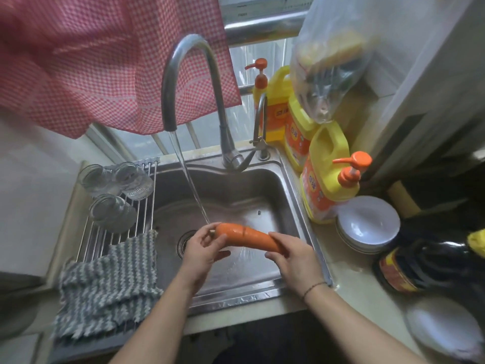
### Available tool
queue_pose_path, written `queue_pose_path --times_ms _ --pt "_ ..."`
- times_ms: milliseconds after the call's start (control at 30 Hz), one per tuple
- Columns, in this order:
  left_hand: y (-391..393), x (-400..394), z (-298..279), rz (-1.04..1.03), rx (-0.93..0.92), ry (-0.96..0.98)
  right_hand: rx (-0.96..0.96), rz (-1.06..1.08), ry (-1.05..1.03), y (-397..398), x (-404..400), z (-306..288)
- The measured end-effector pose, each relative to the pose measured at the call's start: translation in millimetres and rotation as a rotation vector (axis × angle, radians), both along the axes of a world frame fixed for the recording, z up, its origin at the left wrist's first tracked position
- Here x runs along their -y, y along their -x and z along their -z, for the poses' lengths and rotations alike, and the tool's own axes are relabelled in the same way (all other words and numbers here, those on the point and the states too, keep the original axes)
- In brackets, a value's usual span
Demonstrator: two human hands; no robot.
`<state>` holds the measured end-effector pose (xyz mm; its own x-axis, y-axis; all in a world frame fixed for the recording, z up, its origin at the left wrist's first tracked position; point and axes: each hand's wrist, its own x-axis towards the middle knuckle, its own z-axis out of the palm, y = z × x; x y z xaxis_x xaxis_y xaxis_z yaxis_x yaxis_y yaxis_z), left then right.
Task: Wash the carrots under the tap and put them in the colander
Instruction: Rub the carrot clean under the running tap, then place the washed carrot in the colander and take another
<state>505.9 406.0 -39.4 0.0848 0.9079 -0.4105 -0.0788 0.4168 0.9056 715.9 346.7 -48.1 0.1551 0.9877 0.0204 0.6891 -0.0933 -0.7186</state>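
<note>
Both forearms reach in from the near edge of the sink (286, 179), coming together over the basin. The left hand (203, 249) has its grip wrapped around the thick end of the carrot (249, 237): thumb on the near side, fingers curled over the top toward the stub. The right hand (295, 261) has its grip closed round the thin end, the back of the hand facing up and the tip hidden inside the palm; a thin bracelet (313, 287) sits at that wrist. The carrot lies almost level above the middle of the sink, thick end to the left and a little farther back, just right of the drain (185, 243).

The tap (189, 82) arches up from the back rim of the sink, and its water stream (189, 177) runs slanting down to strike the carrot's thick end beside the left fingers (210, 228).

Across the left part of the sink lies a wire rack (144, 195) with three upturned glass jars (115, 187) at its far end and a striped grey cloth (110, 285) draped over its near end. On the table to the right of the sink stand yellow detergent bottles (325, 179) with orange pumps, then stacked white bowls (367, 224) and a dark bottle (425, 264) lying on its side. A red checked cloth (105, 61) hangs above the sink's back left, and a clear plastic bag (330, 56) hangs above the bottles.
</note>
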Motion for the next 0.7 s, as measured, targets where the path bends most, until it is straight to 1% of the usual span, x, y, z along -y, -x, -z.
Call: queue_pose_path --times_ms 67,133,200,333,400,467,600,700 --pt "-2 -1 2 0.053 -0.092 -0.1 0.01 0.016 -0.032 -5 6 1" --pt "-9 -1 2 0.196 -0.241 -0.194 0.013 0.082 -0.072 -17 20 3" --pt "-29 3 3 0.344 -0.336 -0.242 0.026 0.188 -0.092 -33 43 4" --pt "-89 24 11 0.58 -0.361 -0.309 0.063 0.47 -0.039 -59 102 11" --pt "-117 34 15 0.666 -0.354 -0.357 0.076 0.562 -0.016 -69 121 16" --pt "-136 37 21 0.704 -0.388 -0.392 0.067 0.601 0.011 -75 129 18" --pt "-154 42 23 0.768 -0.575 -0.515 0.072 0.631 0.109 -84 138 17" --pt "-157 42 23 0.786 -0.596 -0.515 0.106 0.582 0.141 -82 139 18"
